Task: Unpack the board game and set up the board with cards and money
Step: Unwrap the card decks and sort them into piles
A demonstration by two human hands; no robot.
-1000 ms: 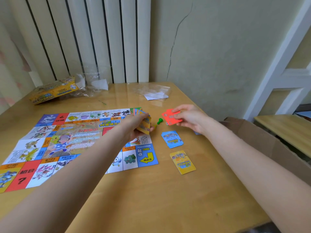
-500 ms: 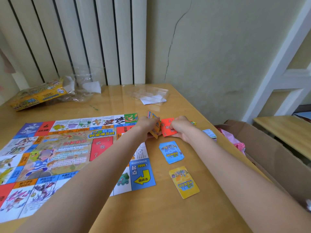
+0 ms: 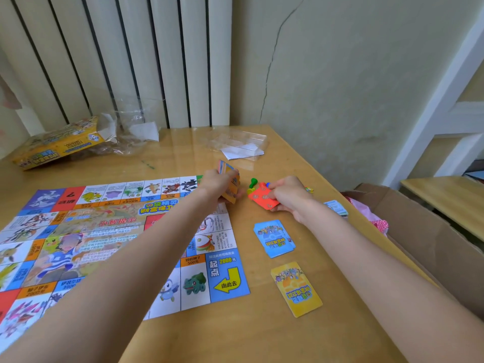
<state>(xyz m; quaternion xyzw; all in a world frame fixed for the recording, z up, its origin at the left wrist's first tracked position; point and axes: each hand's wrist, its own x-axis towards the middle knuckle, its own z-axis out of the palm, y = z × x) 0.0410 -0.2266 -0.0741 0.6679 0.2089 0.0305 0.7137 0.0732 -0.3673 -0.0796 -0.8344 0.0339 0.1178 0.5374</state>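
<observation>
The colourful game board (image 3: 110, 239) lies flat on the wooden table (image 3: 262, 331). My left hand (image 3: 218, 186) grips a small stack of cards (image 3: 230, 183) upright above the board's far right corner. My right hand (image 3: 286, 196) pinches a red card (image 3: 260, 199) held low over the table just right of that corner. Green, yellow, red and blue pawns (image 3: 253, 182) sit beside the red card. A blue card pile (image 3: 274, 238) and a yellow card pile (image 3: 297, 289) lie face down right of the board. A few notes (image 3: 336, 207) lie near the table's right edge.
The yellow game box (image 3: 56, 144) and crumpled clear wrap (image 3: 131, 132) sit at the back left. A clear plastic bag with white paper (image 3: 239, 146) lies at the back. An open cardboard box (image 3: 429, 244) stands right of the table.
My right hand has carried the red card away from the stack in my left hand and lowered it toward the table beside the pawns. The view has shifted a little.
</observation>
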